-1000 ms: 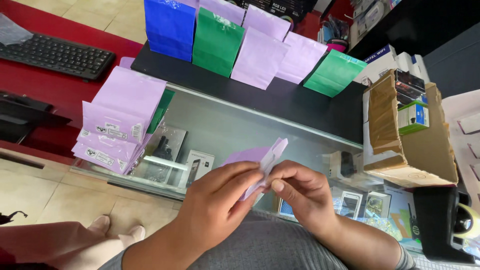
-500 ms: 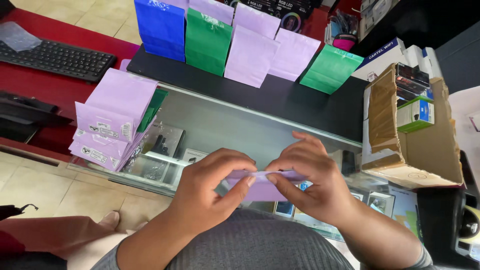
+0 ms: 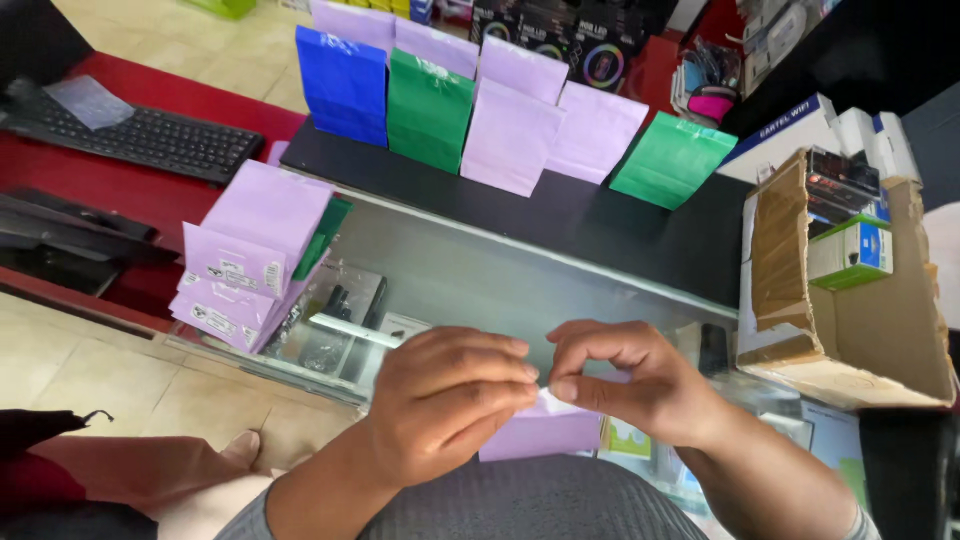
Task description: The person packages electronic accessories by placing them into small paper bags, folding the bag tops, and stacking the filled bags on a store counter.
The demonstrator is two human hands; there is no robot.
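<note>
Left hand [image 3: 450, 400] and right hand [image 3: 630, 385]: each grip pinches the top edge of one small lilac paper bag [image 3: 545, 430], held above the lap before the glass-topped desk [image 3: 480, 270]. Beyond: stack of flat lilac paper bags [image 3: 250, 255]; standing row of blue, green and lilac bags [image 3: 500, 110]. Risk: uneven pulling likely tears or creases the thin paper.

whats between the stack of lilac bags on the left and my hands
Head view: only the glass counter top. That stretch between the lilac bag stack and the left hand carries nothing; boxed goods show beneath the glass.
</note>
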